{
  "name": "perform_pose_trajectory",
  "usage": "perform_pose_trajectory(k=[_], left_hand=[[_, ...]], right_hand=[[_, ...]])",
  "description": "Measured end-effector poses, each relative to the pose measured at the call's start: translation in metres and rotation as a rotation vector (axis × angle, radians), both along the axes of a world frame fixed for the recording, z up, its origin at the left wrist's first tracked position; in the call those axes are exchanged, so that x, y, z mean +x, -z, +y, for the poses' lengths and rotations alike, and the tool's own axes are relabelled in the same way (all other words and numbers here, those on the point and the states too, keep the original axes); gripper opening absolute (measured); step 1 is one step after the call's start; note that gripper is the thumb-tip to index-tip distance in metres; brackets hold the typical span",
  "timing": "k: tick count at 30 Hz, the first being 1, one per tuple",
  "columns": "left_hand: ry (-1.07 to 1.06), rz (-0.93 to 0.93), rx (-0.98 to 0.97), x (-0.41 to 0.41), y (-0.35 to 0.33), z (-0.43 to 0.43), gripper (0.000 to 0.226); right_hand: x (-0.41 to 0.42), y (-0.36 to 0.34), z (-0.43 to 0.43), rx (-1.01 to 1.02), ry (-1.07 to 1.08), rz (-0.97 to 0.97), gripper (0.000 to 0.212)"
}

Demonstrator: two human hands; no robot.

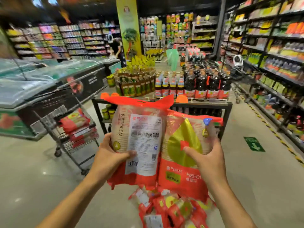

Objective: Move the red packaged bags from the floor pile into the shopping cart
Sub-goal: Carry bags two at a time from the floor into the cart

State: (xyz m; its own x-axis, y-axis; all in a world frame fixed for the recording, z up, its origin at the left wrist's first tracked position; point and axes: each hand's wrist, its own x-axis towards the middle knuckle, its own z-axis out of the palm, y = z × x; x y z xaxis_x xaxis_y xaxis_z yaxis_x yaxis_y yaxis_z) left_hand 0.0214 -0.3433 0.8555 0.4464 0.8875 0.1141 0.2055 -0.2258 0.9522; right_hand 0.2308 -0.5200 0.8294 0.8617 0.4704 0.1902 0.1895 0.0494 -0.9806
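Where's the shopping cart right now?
In the head view the shopping cart stands on the left, beside the dark freezer chest, with red bags already inside it.

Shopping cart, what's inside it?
Red packaged bags lie stacked inside the shopping cart. How many is unclear: the top ones and the wire sides hide the lower ones and the cart's bottom.

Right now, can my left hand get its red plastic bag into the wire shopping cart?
Probably, with a stretch: the left hand grips the white-labelled red plastic bag, and only bare floor lies before the open-topped wire shopping cart.
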Motion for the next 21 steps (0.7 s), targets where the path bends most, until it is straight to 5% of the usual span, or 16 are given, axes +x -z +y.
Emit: perform_pose_trajectory(k=[11, 21], left_hand=[[-0.432, 0.033, 0.069, -0.206, -0.018, 0.029, 0.070], [-0.608, 0.011, 0.075, -0.412, -0.014, 0.099, 0.072]], right_hand=[[-0.150, -0.022, 0.126, 0.067, -0.414, -0.001, 0.075], [-0.345, -0.032, 0.250, 0.061, -0.684, 0.066, 0.063]])
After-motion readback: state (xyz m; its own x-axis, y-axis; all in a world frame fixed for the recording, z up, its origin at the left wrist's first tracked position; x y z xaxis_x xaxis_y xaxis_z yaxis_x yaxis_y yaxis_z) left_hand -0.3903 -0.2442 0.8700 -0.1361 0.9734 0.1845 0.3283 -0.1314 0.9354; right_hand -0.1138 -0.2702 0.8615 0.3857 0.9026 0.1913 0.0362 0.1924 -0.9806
